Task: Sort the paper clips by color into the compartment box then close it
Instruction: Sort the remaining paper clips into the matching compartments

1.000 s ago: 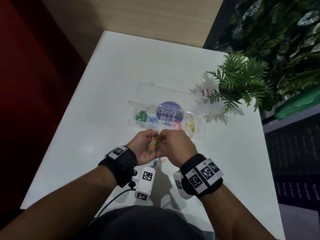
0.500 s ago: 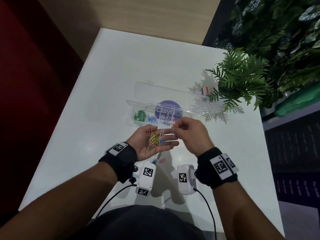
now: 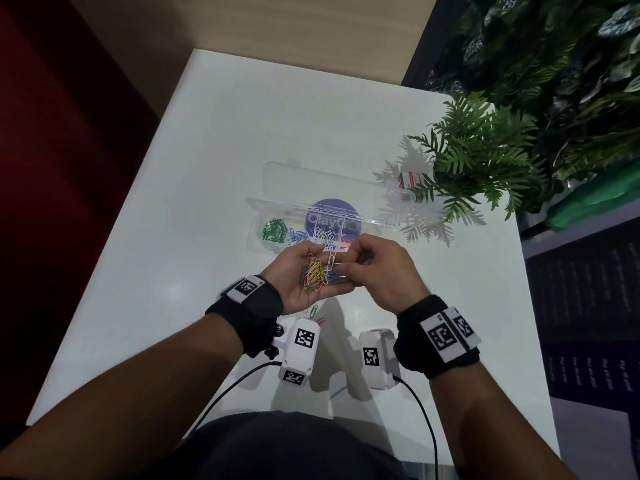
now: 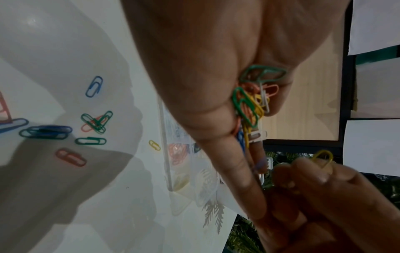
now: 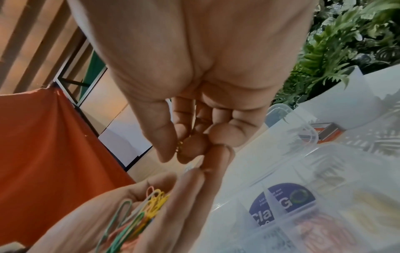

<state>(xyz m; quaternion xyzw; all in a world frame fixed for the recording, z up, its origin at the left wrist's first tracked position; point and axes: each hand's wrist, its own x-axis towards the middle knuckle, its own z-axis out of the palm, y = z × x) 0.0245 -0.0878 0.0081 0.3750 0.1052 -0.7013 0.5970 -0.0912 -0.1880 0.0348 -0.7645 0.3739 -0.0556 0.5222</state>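
My left hand [image 3: 313,275] is cupped palm-up just in front of the box and holds a bunch of mixed paper clips [image 3: 315,273], also visible in the left wrist view [image 4: 251,106]. A white clip [image 3: 331,259] sticks up at its fingertips. My right hand [image 3: 367,268] touches those fingertips and pinches a yellow clip [image 4: 323,156] between thumb and finger. The clear compartment box [image 3: 257,244] lies open, its lid [image 3: 311,181] flat behind. It holds green clips [image 3: 274,230], blue clips [image 3: 297,235] and white clips [image 3: 323,235]; my right hand hides the right end.
Several loose clips [image 4: 93,126] lie on the white table [image 3: 194,237] under my left hand. A fern [image 3: 478,161] overhangs the table's right back corner beside a small red-and-white box [image 3: 407,180]. A purple sticker [image 3: 332,216] shows through the box.
My right hand has pulled out of the bunch with a clip pinched and now hovers at the left fingertips. My left hand has uncurled, showing the clips in its palm.
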